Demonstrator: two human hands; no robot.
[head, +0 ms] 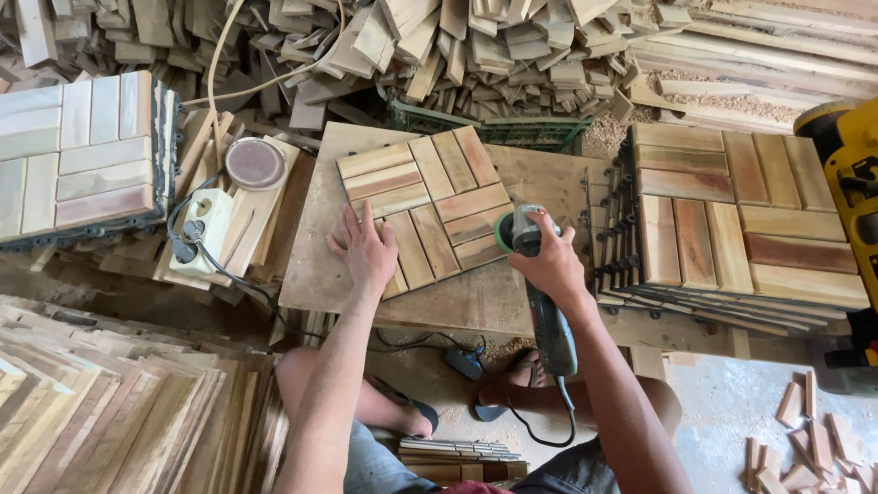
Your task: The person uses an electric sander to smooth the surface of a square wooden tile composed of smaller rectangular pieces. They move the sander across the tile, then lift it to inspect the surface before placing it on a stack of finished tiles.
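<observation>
So the left hand (pixel 368 252) lies flat on the wooden slat tile (pixel 425 209) on the workboard (pixel 512 293), right hand (pixel 551 261) wrapped around the sander (pixel 529 240) at the tile's edge. Looks mid-sanding; stacks of tiles (pixel 732 224) sit beside it.

floor (pixel 732 412): pale concrete | offcut heap (pixel 476 55) behind | daylight

showing tan-and-reddish slats in a basket-weave pattern on tile (pixel 422 209) | showing grey body, green guard on sander (pixel 535 274) | showing yellow on machine (pixel 846 174)
</observation>
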